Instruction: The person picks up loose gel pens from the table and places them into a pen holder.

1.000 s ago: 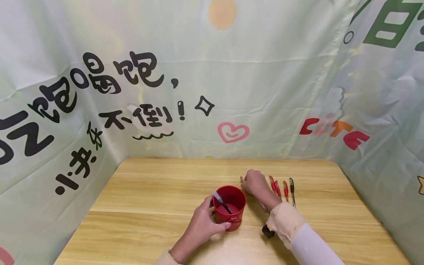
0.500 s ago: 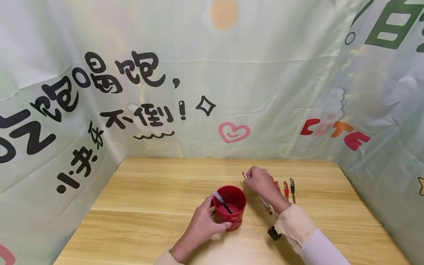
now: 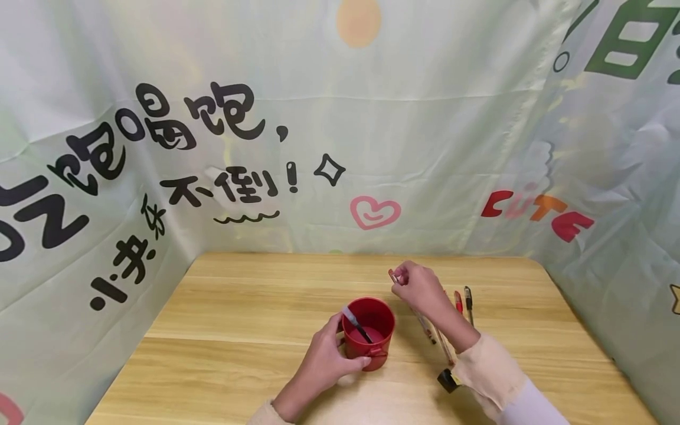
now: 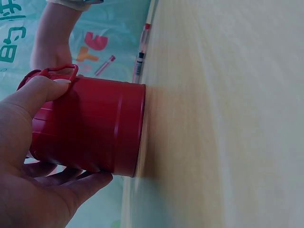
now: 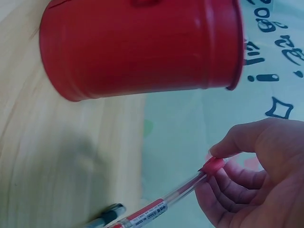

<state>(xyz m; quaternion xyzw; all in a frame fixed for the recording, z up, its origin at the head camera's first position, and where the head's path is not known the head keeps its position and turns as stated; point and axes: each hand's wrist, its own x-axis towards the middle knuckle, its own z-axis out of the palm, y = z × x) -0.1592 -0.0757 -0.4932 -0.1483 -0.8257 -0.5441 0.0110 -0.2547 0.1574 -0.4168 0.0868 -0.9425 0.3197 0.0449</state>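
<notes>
My left hand (image 3: 325,361) grips the side of a small red metal bucket (image 3: 366,354), thumb at the front near its handle. The bucket stands upright on the table, and a pen (image 3: 357,324) with a pale end and a dark lower part leans inside it. To the right and behind, my right hand (image 3: 419,289) pinches the red end of a clear-barrelled gel pen (image 5: 183,187) between thumb and fingers. That pen slants down from the fingertips, beside the bucket. In the right wrist view, a dark-ended pen (image 5: 110,213) shows close to it.
Right of my right hand lie a red-capped pen (image 3: 458,301) and a black-capped pen (image 3: 468,298). More pens are partly hidden under that forearm. A black device (image 3: 448,381) sits at the right cuff. Printed cloth (image 3: 425,147) surrounds the wooden table (image 3: 255,295).
My right hand has moved up and slightly right, away from the bucket, bringing the pinched pen with it. My left hand and the bucket have stayed in place.
</notes>
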